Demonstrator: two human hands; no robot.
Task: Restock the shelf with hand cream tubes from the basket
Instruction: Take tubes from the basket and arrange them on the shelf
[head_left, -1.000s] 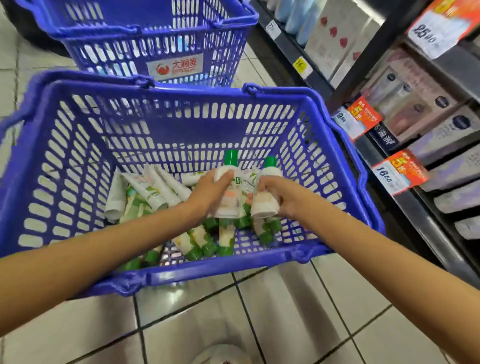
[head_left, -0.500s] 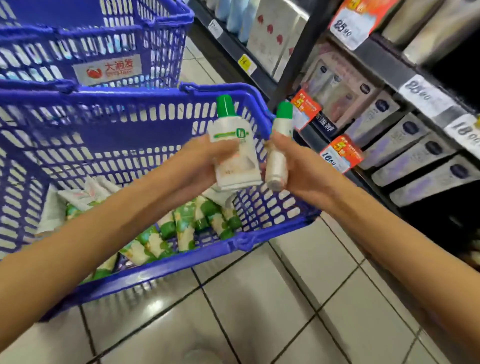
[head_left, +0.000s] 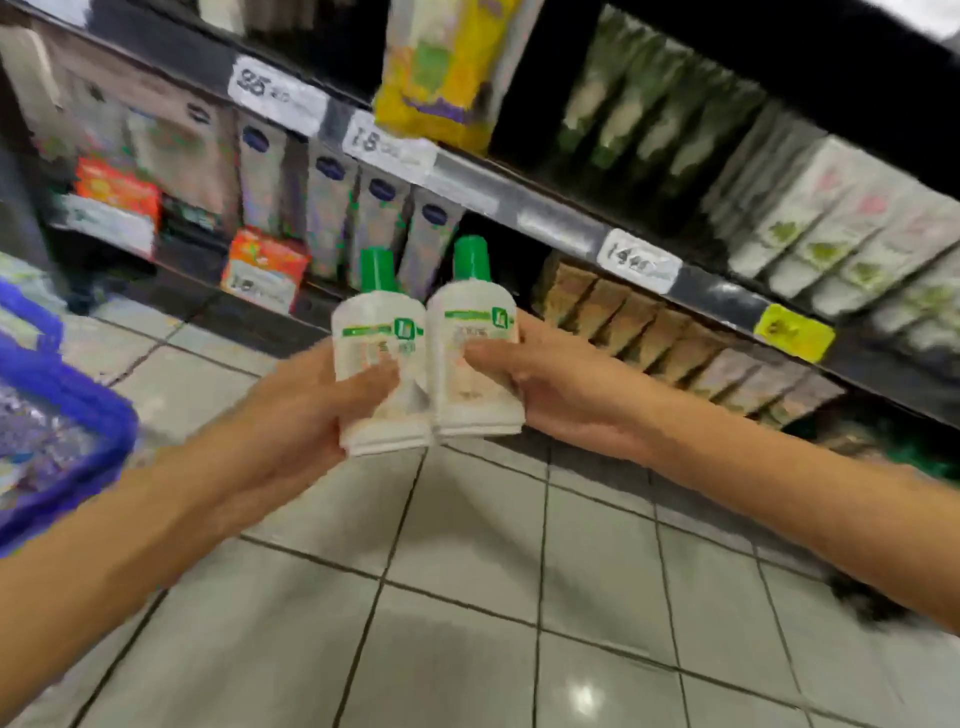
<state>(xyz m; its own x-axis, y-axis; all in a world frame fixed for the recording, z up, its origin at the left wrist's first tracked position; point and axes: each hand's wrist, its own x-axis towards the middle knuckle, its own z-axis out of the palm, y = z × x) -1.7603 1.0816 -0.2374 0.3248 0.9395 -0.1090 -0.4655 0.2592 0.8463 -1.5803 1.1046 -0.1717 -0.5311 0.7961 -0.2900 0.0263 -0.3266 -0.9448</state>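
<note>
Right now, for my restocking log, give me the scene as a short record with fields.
left grip: holds left tube, green cap up
right grip: holds right tube, green cap up
tubes: side by side, edges touching, raised in front of the shelf
shelf: stocked, price tags along its edge
basket: blue, at the left edge of view, contents blurred
floor: grey tiles
stage: neither tube placed on the shelf yet
</note>
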